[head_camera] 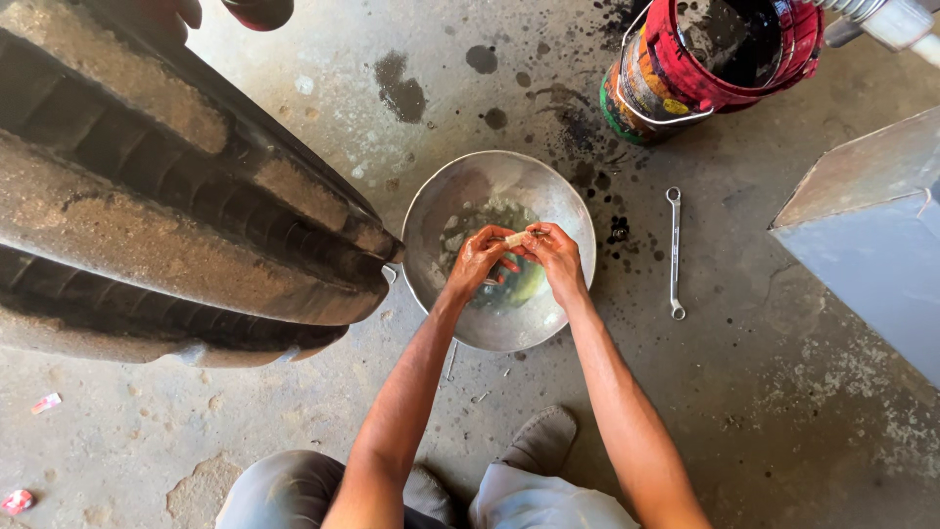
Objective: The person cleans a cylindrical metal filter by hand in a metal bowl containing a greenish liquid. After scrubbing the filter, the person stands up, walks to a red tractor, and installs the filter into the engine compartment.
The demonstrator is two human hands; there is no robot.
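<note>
1. I see both hands together over a round metal bowl (460, 196) that stands on the concrete floor (764, 392).
2. The left hand (478, 261) and the right hand (556, 257) pinch one small part (516, 238) between the fingertips. It is short, pale at the left end and darker at the right end; I cannot tell what kind of part it is.
3. Both hands are closed around this part, with the fingers curled. The part is held just above the middle of the bowl.
4. The bowl is dull silver and holds a shallow, cloudy liquid with a greenish patch under the hands.
5. A large, dusty tyre (166, 196) with deep tread lies at the left, and its edge touches the rim of the bowl.
6. A slim double-ended wrench (674, 253) lies on the floor near the bowl, at its right.
7. A red bucket (710, 64) with dark liquid stands at the top right, with black oil spots around it.
8. A grey metal box (871, 235) is at the right edge.
</note>
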